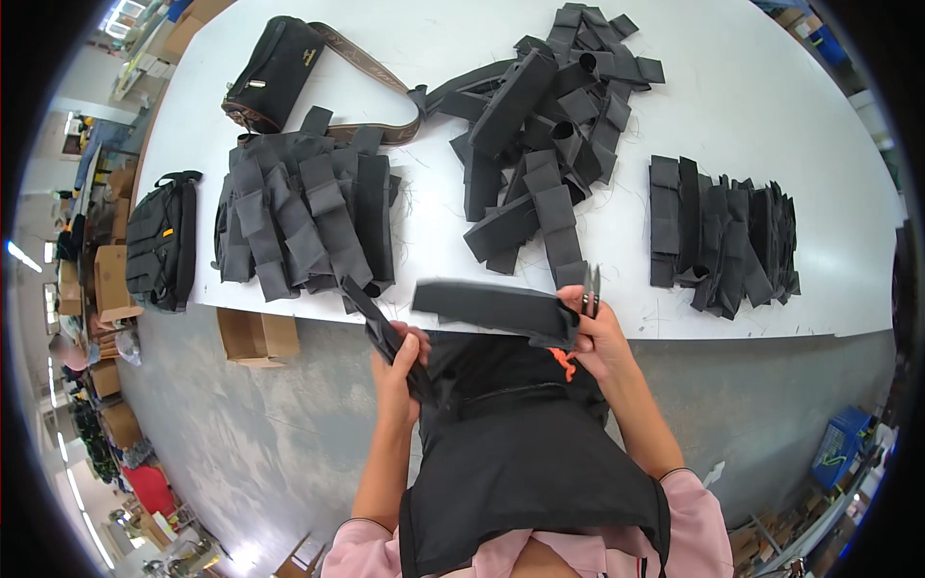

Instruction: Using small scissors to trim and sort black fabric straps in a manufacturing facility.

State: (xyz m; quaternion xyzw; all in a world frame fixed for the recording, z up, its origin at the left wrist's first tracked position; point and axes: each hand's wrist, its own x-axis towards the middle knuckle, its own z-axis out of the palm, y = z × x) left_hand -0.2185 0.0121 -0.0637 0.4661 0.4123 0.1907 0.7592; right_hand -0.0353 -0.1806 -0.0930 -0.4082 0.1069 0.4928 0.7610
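My left hand (400,361) is closed round a narrow black fabric strip (372,318), which rises from the fingers toward the table edge. In my right hand (599,342) is the end of a wider black fabric piece (487,306), stretched out to the left and slightly blurred. The same hand also holds small metal thread snips (592,287), blades pointing up. Between the hands and the table's near edge, the two fabric pieces are apart. Beyond the left hand lies a stack of black fabric pieces (299,212).
On the white table (434,212) lie a loose heap of black fabric pieces (549,125) and a row of them (723,236) at right. A black shoulder bag (275,72) and a black backpack (164,246) are at left. A cardboard box (257,337) stands below the edge.
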